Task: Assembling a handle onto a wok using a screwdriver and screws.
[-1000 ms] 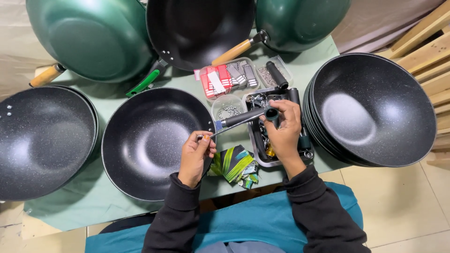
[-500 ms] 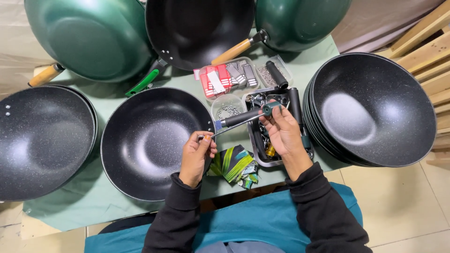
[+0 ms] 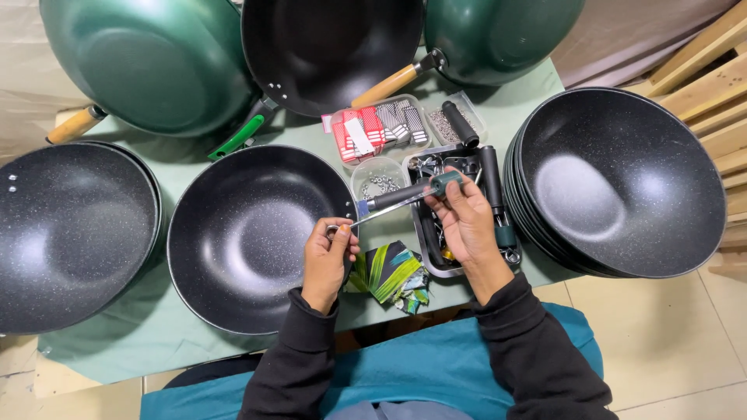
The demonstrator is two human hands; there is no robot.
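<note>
Screwdriver (image 3: 405,198) work sat at the centre of the head view: the right hand (image 3: 465,222) was clenched around its green-capped handle, and the thin shaft slanted down to the left hand (image 3: 327,260), whose fingertips pinched a small metal piece at the tip, right at the rim of the speckled black wok (image 3: 257,237). Just beside the right hand lay a metal tray (image 3: 429,253) of black handles. A stack of woks (image 3: 622,179) stood at the right, on the green cloth (image 3: 117,342).
</note>
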